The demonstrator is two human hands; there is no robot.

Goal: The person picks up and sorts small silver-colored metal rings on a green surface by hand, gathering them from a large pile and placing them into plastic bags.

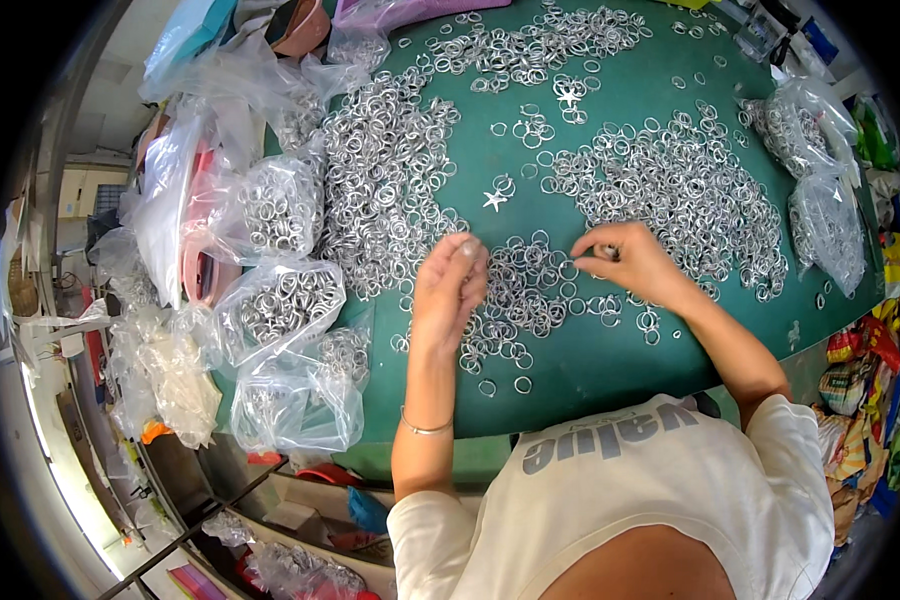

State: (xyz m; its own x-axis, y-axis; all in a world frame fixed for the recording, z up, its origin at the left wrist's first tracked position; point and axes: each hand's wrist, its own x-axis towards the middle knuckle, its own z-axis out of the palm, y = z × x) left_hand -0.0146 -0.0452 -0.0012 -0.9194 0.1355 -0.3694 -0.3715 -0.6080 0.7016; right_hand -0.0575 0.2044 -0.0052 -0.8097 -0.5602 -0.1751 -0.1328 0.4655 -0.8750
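Observation:
Many silver metal rings lie in loose heaps on a green tabletop (610,368). Over the left edge of the small central heap of rings (525,290) is my left hand (452,285), its fingers curled and thumb pressed against them. A shiny spot shows at its fingertips, too small to name. Across that heap, beside the large right heap of rings (675,190), my right hand (625,258) pinches with thumb and forefinger. Something small and dark shows in its curled fingers; its kind cannot be made out. A silver star-shaped piece (494,201) lies beyond both hands.
A tall heap of rings (385,170) spreads at left, another heap (535,45) at the far side. Clear plastic bags of rings (290,305) line the left edge; more bags (828,230) sit at right. A purple tray (420,12) stands at the back.

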